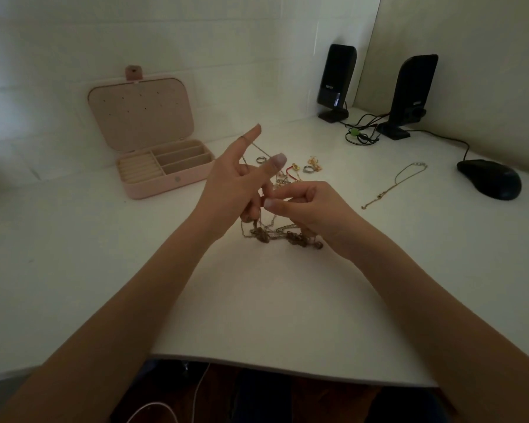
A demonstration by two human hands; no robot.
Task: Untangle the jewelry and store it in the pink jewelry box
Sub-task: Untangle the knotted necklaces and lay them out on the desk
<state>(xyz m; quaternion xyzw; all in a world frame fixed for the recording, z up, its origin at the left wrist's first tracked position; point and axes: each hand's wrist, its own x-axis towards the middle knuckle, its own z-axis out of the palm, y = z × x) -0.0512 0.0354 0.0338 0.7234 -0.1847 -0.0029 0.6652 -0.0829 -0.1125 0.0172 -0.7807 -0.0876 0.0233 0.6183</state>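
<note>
Tangle (275, 233) of chains lies on the desk (257, 300) near its middle, partly lifted, strands running up into both hands. Left hand (235, 184) has index and thumb extended, a thin chain looped over the index; its lower fingers curl down into the knot — whether they actually grip a strand is unclear. Right hand (303, 206) pinches a strand between thumb and forefinger, other fingers curled. Box (153, 148) sits open to the left, compartments apparently unfilled. One necklace (394, 187) lies freed to the right; rings (300, 167) behind the hands. Judgement: keep the loop slack, tease strands apart — hard pulls would likely tighten knots.
</note>
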